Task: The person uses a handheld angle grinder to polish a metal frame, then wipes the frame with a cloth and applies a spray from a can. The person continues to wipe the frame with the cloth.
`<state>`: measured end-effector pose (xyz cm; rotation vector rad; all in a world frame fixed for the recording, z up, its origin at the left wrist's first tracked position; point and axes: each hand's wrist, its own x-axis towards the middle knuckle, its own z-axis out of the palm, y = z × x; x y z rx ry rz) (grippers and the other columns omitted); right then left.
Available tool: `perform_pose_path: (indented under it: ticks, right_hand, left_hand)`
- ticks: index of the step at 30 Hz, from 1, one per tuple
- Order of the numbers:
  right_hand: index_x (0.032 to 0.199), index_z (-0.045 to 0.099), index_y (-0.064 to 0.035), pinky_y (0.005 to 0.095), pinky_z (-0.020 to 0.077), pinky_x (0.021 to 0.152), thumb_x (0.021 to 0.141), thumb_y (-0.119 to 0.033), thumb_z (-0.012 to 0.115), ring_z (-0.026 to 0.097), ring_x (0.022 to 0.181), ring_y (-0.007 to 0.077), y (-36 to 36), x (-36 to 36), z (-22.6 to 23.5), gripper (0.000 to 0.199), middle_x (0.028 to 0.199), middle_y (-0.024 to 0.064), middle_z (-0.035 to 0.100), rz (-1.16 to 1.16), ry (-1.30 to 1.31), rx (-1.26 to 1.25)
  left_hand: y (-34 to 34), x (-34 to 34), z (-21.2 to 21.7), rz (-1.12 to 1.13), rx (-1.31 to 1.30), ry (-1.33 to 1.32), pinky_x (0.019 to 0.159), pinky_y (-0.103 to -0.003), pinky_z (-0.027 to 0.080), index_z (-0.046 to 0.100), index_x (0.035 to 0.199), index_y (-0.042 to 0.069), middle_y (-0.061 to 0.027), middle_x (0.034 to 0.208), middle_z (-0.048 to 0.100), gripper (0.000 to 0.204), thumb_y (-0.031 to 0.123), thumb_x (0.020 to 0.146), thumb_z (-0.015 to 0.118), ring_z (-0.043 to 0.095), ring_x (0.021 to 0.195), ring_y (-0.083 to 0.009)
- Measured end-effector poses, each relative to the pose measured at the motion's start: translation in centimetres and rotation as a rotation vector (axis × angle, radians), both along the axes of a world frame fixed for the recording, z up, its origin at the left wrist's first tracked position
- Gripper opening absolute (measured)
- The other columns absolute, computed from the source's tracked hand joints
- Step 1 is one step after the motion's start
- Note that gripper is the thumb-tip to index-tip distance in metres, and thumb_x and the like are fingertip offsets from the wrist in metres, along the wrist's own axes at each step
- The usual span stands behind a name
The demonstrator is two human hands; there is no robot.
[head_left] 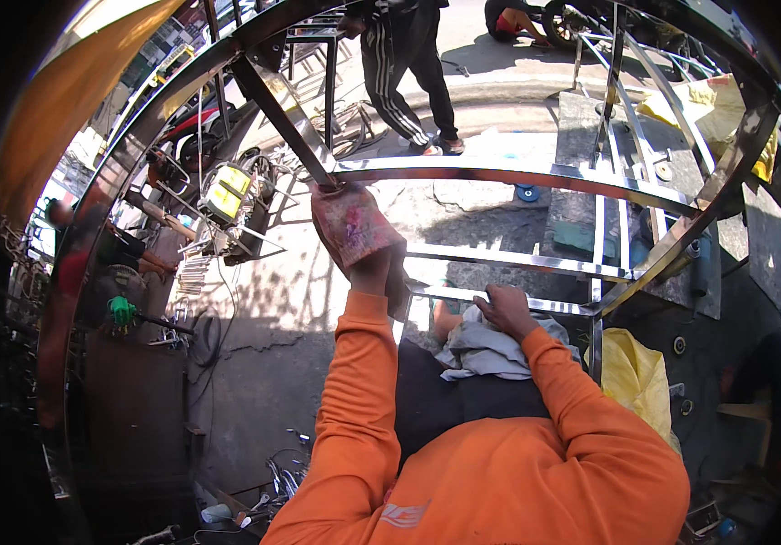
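My left hand (370, 271) reaches up to a corner of a shiny metal frame (499, 173). A worn, reddish stained cloth (354, 221) covers its fingers and is pressed against the corner where a slanting tube meets the crossbar. My right hand (506, 311) is closed, its fingers curled over the frame's lowest bar (554, 305). Beneath that hand a grey cloth (490, 350) lies bunched on my lap. Tubes of the frame surround both arms and curve across the view.
A yellow-and-black machine (228, 193) stands among cables on the left. One person in dark striped trousers (399, 73) is beyond the frame. A yellow sack (636, 377) lies by my right arm; tools (286, 472) are scattered at lower left. Metal sheets (581, 182) lie right.
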<state>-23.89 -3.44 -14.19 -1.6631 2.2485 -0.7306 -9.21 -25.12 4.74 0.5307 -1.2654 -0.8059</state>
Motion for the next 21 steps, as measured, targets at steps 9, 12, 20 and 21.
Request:
perform_pose_path:
  ticks: [9,12,20,21]
  right_hand:
    - [0.086,0.062,-0.0051,0.0498,0.0492,0.075,0.090,-0.041,0.063,0.066,0.073,0.0372,0.1,0.1,-0.1,0.036,0.075,0.0180,0.067,-0.020,-0.020,-0.050]
    - [0.086,0.063,-0.0052,0.0495,0.0496,0.074,0.090,-0.041,0.064,0.066,0.073,0.0375,0.1,0.0,-0.1,0.036,0.075,0.0177,0.067,-0.022,-0.023,-0.042]
    - [0.089,0.064,-0.0062,0.0505,0.0500,0.070,0.090,-0.042,0.063,0.066,0.074,0.0387,-0.1,0.0,0.3,0.036,0.078,0.0187,0.068,-0.053,-0.041,-0.002]
    - [0.089,0.064,-0.0061,0.0509,0.0501,0.070,0.090,-0.043,0.063,0.066,0.074,0.0389,-0.1,-0.1,0.3,0.037,0.078,0.0189,0.068,-0.058,-0.030,-0.010]
  left_hand:
    - [-1.8,1.6,-6.8,-0.196,0.085,-0.415,0.075,-0.031,0.054,0.049,0.114,0.008,-0.0029,0.097,0.056,0.018,0.016,0.099,0.055,0.059,0.084,-0.0147]
    - [1.5,1.7,-7.5,-0.269,0.366,-0.346,0.076,-0.029,0.053,0.049,0.113,0.007,-0.0035,0.097,0.056,0.018,0.013,0.098,0.056,0.059,0.085,-0.0149]
    - [7.3,1.6,-2.2,-0.158,0.470,-0.088,0.077,-0.026,0.053,0.048,0.113,0.005,-0.0053,0.098,0.056,0.019,0.007,0.096,0.057,0.060,0.086,-0.0153]
    - [6.2,1.3,-1.4,-0.061,0.216,-0.149,0.078,-0.026,0.052,0.048,0.114,0.005,-0.0052,0.098,0.055,0.021,0.006,0.095,0.058,0.059,0.087,-0.0150]
